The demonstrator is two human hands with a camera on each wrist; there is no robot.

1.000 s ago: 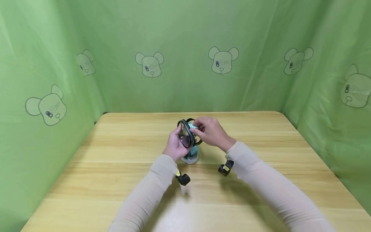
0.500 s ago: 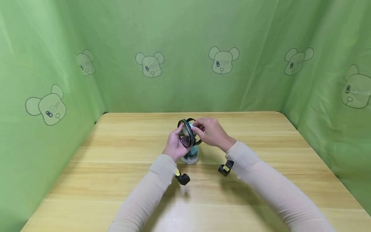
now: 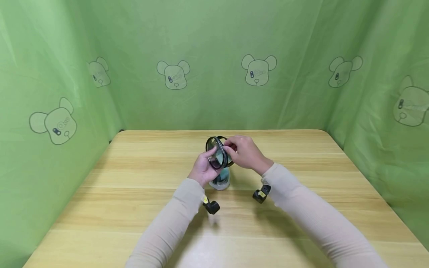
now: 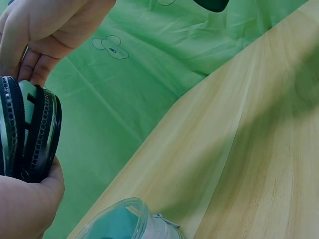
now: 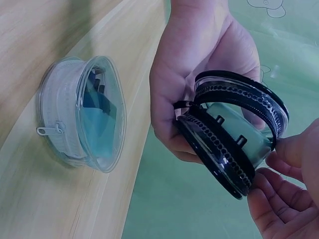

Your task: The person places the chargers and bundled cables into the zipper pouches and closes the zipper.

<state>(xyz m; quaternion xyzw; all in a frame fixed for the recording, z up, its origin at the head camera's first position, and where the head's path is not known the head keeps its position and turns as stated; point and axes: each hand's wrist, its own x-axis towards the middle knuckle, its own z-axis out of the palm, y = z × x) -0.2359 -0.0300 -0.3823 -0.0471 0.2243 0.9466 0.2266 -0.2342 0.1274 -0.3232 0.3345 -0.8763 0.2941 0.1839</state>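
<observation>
My left hand (image 3: 203, 167) holds a round clear zip pouch (image 5: 214, 149) with black trim, tilted above the table. Its zip is undone, and the two halves gape apart in the right wrist view. Between them lies a mint-green block (image 5: 249, 133) with two small dark prongs or slots. With thumb and fingers my right hand (image 3: 247, 152) pinches the pouch's edge on the side away from my left palm. Below, a second round clear pouch (image 5: 67, 107) with a white zip stands on the table, a teal item (image 5: 99, 132) and something dark inside it.
The wooden table (image 3: 134, 208) reaches to green curtains (image 3: 214, 104) printed with bear heads at the back and sides. A black wrist camera (image 3: 212, 206) hangs from the left sleeve, and another black camera (image 3: 259, 195) from the right one.
The mint-green block has slipped from my right fingertips down into the black-trimmed pouch. My left thumb has shifted on the pouch's clear face. The white-zipped pouch stays put.
</observation>
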